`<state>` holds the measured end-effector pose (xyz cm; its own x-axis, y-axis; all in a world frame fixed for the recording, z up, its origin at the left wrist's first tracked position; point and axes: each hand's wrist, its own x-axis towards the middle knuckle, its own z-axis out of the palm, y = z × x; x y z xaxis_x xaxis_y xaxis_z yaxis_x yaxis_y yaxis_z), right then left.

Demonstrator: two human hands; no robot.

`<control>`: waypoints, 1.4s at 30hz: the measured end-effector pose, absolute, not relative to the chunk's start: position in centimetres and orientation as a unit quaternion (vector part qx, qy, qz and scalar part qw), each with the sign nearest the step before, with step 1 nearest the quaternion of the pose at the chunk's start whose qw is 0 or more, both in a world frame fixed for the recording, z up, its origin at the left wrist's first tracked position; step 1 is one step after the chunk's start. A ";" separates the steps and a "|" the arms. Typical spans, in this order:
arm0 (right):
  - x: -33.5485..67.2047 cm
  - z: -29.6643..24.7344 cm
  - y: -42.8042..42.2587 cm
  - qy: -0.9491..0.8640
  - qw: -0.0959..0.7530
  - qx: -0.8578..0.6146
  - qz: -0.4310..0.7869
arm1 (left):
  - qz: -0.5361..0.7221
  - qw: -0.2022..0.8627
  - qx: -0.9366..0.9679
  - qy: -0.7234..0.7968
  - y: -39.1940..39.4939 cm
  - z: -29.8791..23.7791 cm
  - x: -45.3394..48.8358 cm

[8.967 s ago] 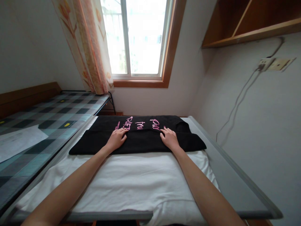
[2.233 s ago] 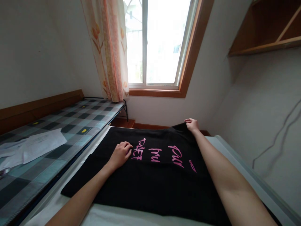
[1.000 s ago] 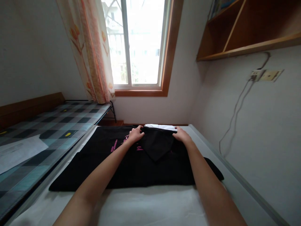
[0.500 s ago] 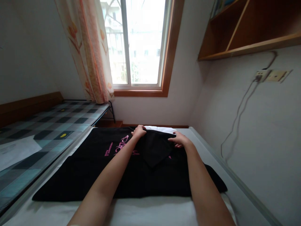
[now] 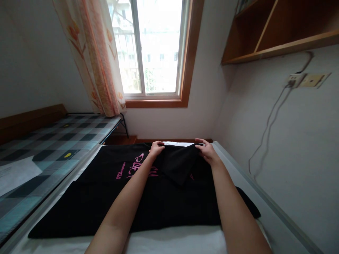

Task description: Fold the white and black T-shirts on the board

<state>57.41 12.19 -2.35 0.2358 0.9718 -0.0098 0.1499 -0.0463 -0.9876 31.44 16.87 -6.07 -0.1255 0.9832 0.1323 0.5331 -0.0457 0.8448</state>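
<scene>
A black T-shirt [image 5: 87, 201] with pink lettering lies spread on the white sheet, its far side partly folded over. At the far edge, my left hand [image 5: 156, 149] is closed, pinching the cloth between thumb and fingers. A folded-over sleeve [image 5: 178, 164] lies between my two hands, its corner pointing toward me. At the sleeve's right end is my right hand [image 5: 208, 151], thumb by the cloth and index finger stretched away from it. My right forearm covers part of the shirt. Behind the far edge shows a strip of white cloth [image 5: 177, 144].
The bed has a pale rail [image 5: 270, 197] along the right wall. To the left stands another bed with a checked mattress [image 5: 87, 132] and a paper sheet [image 5: 18, 174]. A wooden shelf [image 5: 280, 46] and a socket with a hanging cable [image 5: 272, 116] are on the right wall.
My right hand has shifted slightly right and its fingers have spread from the cloth. The sleeve flap's corner has moved right. My left hand keeps its pinch.
</scene>
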 end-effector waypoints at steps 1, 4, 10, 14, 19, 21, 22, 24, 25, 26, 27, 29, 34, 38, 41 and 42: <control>57.6 -2.6 12.5 -0.465 0.536 -0.595 0.378 | 0.429 0.293 0.594 0.614 16.9 -6.1 31.5; 58.1 -3.5 13.5 -0.462 0.589 -0.599 0.283 | 0.499 0.333 0.570 0.561 17.2 -6.4 31.9; 58.5 -4.6 14.0 -0.508 0.569 -0.620 0.183 | 0.584 0.377 0.526 0.490 17.6 -6.9 32.1; 58.6 -4.9 13.8 -0.525 0.540 -0.638 0.158 | 0.586 0.374 0.533 0.482 17.7 -7.0 32.1; 58.7 -4.9 13.3 -0.531 0.470 -0.695 0.121 | 0.554 0.307 0.567 0.527 17.7 -7.0 32.1; 58.7 -5.0 13.3 -0.533 0.457 -0.701 0.129 | 0.537 0.270 0.577 0.553 17.7 -7.0 32.1; 58.7 -5.1 13.3 -0.533 0.455 -0.700 0.136 | 0.533 0.257 0.582 0.558 17.6 -7.0 32.0; 58.8 -5.3 13.4 -0.530 0.455 -0.700 0.149 | 0.534 0.247 0.591 0.552 17.6 -6.9 32.0; 58.8 -5.4 13.4 -0.529 0.456 -0.700 0.152 | 0.537 0.247 0.594 0.546 17.6 -6.8 32.0; 58.8 -5.5 13.4 -0.528 0.456 -0.700 0.152 | 0.539 0.247 0.596 0.541 17.6 -6.7 32.0; 58.8 -5.6 13.5 -0.527 0.456 -0.701 0.150 | 0.541 0.247 0.596 0.540 17.6 -6.6 32.0; 58.7 -5.6 13.4 -0.521 0.451 -0.710 0.144 | 0.540 0.242 0.596 0.543 17.6 -6.2 32.0; 58.6 -5.5 13.2 -0.491 0.410 -0.754 0.149 | 0.515 0.214 0.601 0.573 17.4 -5.1 31.9; 58.6 -5.5 13.2 -0.490 0.383 -0.766 0.162 | 0.448 0.156 0.630 0.615 16.8 -4.9 31.8; 58.5 -5.5 13.2 -0.494 0.379 -0.764 0.165 | 0.384 0.092 0.656 0.643 16.1 -4.8 32.0; 58.5 -5.5 13.2 -0.495 0.382 -0.764 0.159 | 0.363 0.070 0.663 0.651 15.9 -4.8 32.1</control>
